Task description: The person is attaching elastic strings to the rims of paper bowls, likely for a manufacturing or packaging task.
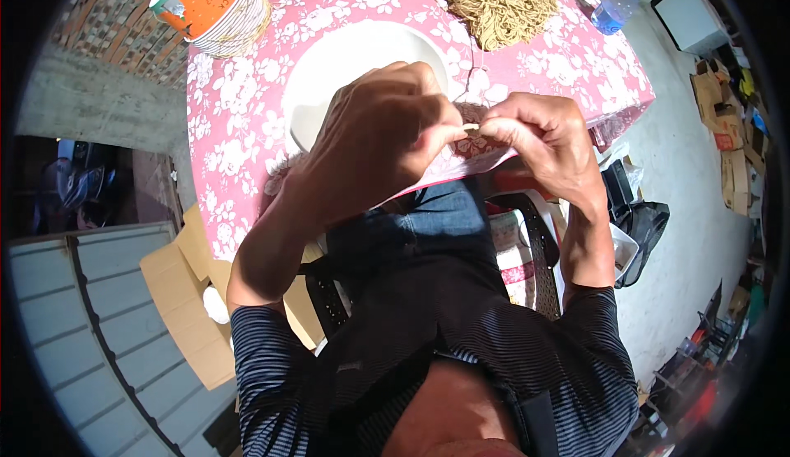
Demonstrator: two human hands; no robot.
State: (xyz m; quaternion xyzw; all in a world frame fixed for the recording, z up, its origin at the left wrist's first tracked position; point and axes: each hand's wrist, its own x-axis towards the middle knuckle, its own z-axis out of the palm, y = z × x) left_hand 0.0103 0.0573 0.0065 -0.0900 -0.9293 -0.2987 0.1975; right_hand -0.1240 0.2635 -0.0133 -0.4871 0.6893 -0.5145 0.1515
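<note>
Over the near edge of the table, my left hand [383, 128] and my right hand [545, 146] are close together, both closed in a pinch. A short pale bit of cord [471, 127] shows between the fingertips of the two hands. From a loose heap of tan cord [496, 2] at the back right, a thin strand [471, 78] trails toward my hands. Beyond and partly behind my left hand lies a large round white dish [313, 86]. My left fingers are in shadow, and the ends of the cord are hidden.
A pink flowered tablecloth [239, 119] covers the table. Stacked paper tubs [218, 12] stand at the back left, a plastic bottle [615, 11] at the back right. Cardboard [185, 300] lies low on the left. A black bag [646, 235] hangs beside a white bin [623, 251] on the right.
</note>
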